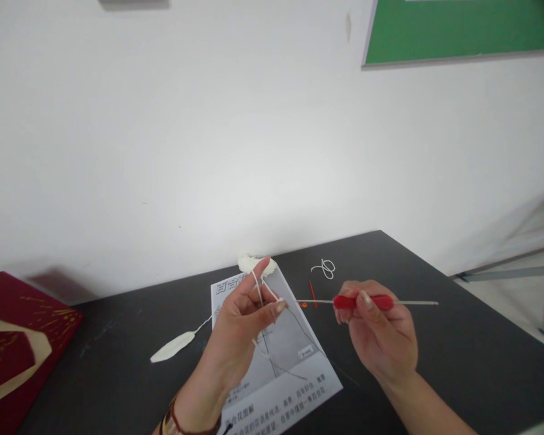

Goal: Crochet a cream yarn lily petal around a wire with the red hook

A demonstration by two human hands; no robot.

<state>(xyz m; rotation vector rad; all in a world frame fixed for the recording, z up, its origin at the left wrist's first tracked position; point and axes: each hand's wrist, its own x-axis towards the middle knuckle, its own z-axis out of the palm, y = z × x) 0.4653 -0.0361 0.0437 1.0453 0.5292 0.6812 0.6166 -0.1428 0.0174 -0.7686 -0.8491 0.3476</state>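
Note:
My left hand [238, 317] pinches white yarn [256, 283] between thumb and fingers, with a strand running over the raised index finger. Thin dark wire [309, 336] trails from the pinch down to the right. My right hand [383, 344] is closed round the red handle of a crochet hook [384, 301], whose metal shafts stick out at both sides. The left shaft points toward the yarn, apart from it. A printed sheet [294, 356] lies under my left hand. Left of it rests a white petal-shaped piece [173, 347] with a yarn tail.
Behind the sheet's top sits a white yarn bundle [248, 263]. A loose yarn loop [329, 269], a red needle-like stick [312, 293] and a small orange item [304, 305] lie on the black table [439, 344]. A dark red bag [22, 302] stands left; a white wall [208, 151] rises behind.

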